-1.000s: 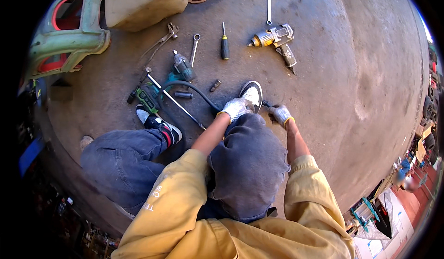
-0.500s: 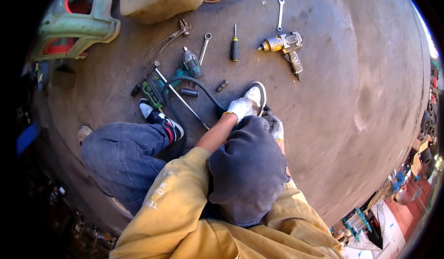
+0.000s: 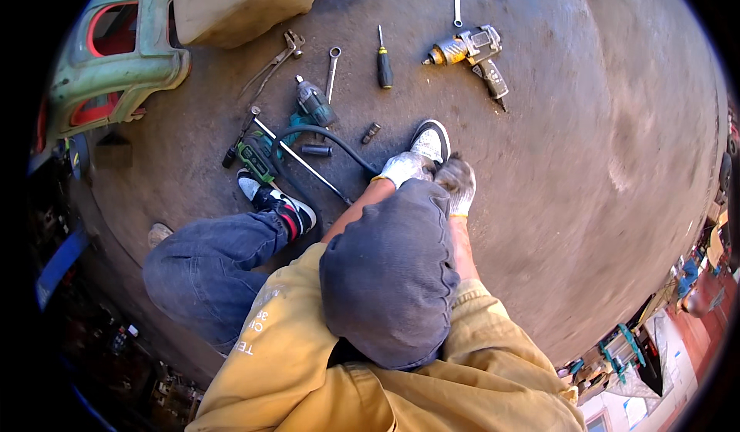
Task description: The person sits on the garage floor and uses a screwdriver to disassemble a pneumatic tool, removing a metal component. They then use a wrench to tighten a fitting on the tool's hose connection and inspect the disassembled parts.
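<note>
My left hand (image 3: 402, 169), in a white knit glove, is bent and closed beside my white and black shoe (image 3: 431, 141). A black hose (image 3: 345, 145) curves across the floor and disappears beside its wrist. My right hand (image 3: 458, 184), its glove dark and soiled over the fingers, is curled up close to the left, just right of the shoe; its fingertips are slightly blurred. My raised knee (image 3: 389, 274) in dark trousers hides what lies between the hands, so I cannot make out what they hold.
Left of the hands lie a teal impact wrench (image 3: 314, 102), a green power tool (image 3: 256, 158), a long steel bar (image 3: 302, 162) and sockets (image 3: 315, 151). Beyond are pliers (image 3: 271, 63), spanners (image 3: 456, 0), a screwdriver (image 3: 384, 66), a yellow air impact wrench (image 3: 466, 47) and a green stool (image 3: 116, 62).
My right hand has risen slightly and turned, showing more of its darkened fingers. The left stays by the shoe. My view has shifted, and the knee covers a different part of the floor.
</note>
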Demonstrator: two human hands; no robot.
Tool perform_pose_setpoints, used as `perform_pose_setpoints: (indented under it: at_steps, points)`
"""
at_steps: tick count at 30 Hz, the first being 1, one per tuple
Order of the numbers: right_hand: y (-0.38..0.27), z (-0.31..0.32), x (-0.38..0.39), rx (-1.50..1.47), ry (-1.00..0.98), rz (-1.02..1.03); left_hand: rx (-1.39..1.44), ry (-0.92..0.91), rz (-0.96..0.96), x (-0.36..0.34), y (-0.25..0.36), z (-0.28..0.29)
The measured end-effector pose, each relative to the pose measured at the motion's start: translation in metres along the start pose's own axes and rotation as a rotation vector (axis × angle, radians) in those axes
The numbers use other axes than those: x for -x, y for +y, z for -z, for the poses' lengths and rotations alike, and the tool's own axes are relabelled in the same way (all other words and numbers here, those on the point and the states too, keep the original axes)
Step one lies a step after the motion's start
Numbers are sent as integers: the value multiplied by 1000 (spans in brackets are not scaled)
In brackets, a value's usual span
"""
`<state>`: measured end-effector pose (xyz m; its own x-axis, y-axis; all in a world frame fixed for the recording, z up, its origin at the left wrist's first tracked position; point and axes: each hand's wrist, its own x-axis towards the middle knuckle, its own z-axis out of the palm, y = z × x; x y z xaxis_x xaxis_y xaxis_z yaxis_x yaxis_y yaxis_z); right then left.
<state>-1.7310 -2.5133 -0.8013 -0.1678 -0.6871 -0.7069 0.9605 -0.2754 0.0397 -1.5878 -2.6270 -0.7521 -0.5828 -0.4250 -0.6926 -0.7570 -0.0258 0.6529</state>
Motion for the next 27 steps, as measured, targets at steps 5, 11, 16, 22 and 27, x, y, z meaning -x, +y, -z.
perform_pose_setpoints:
  at_steps: [5, 11, 16, 22, 27]
  points:
    - [22, -83, 4, 374, -65, -89, 46, 8, 155, 8, 16, 11]
    - [-13, -40, 13, 1283, -54, -207, -113, -106, -71, -17, -10, -12]
    - [-13, -93, 36, 934, 497, -659, -71, -99, -42, 1, -3, 8]
    - [-17, -106, 30, 2580, 169, -565, -16, -75, -34, 10, 5, 16]
    - [9, -156, 35, 3115, 261, -530, -4, -73, -1, 8, -1, 7]
